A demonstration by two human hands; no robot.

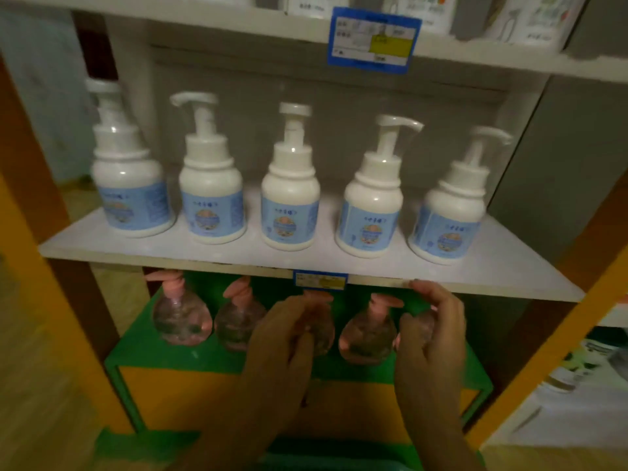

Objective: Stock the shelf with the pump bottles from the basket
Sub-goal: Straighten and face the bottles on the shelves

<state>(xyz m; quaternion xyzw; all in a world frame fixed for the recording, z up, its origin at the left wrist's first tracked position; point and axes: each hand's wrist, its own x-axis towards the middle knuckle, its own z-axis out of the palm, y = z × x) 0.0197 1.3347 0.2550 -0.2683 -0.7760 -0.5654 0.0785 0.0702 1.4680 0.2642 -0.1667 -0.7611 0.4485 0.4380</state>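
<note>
Several clear round pump bottles with pink pumps stand in a row on the green lower shelf (163, 355). My left hand (282, 338) wraps the middle pink-pump bottle (323, 326). My right hand (433, 331) curls around the rightmost pink-pump bottle (419, 329), which it mostly hides. Two more bottles (180, 319) stand to the left and one (368, 334) between my hands. The basket is out of view.
The white shelf (306, 258) above carries several white pump bottles (290, 205) with blue labels; its front edge hangs just over my hands. A blue price tag (319, 279) sits on that edge. Orange uprights (543, 338) frame the unit on both sides.
</note>
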